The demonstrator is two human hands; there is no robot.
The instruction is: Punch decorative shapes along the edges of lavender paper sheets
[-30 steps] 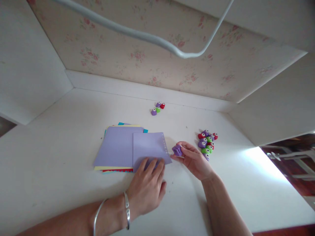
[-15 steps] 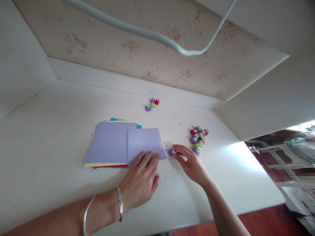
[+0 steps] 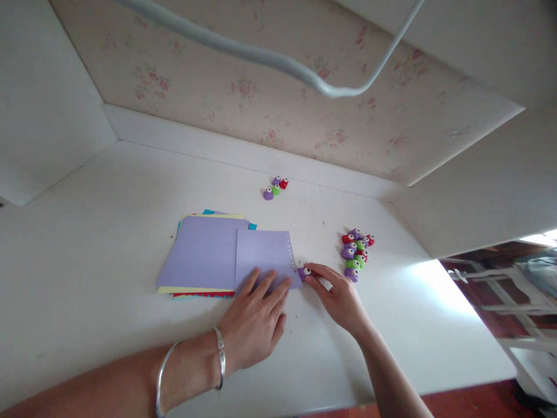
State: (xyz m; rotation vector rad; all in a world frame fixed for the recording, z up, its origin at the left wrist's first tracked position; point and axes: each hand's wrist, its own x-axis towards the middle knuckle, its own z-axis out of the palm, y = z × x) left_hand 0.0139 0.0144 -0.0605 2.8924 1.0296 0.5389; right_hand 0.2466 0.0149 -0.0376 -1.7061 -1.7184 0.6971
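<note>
My left hand (image 3: 256, 319) lies flat with fingers spread on a small purple paper sheet (image 3: 263, 252), pressing it to the table. A row of small punched shapes runs down that sheet's right edge. Between thumb and fingertips, my right hand (image 3: 337, 293) grips a small purple craft punch (image 3: 303, 273) with a white, eye-like top. The punch sits against the sheet's right edge, near its lower corner; whether paper is inside its slot I cannot tell. Under the sheet's left side is a stack of coloured paper (image 3: 202, 252), purple on top, with yellow, red and blue edges showing.
Several purple, green and red craft punches (image 3: 357, 255) cluster at the right. A smaller group of punches (image 3: 275, 189) stands near the back wall. Tiny paper bits dot the white table (image 3: 108, 232). A pale curved bar (image 3: 261, 55) hangs above.
My right hand has brought the purple punch left, from just beside the sheet up against its punched edge. My left hand stays on the sheet. The whole view has shifted slightly.
</note>
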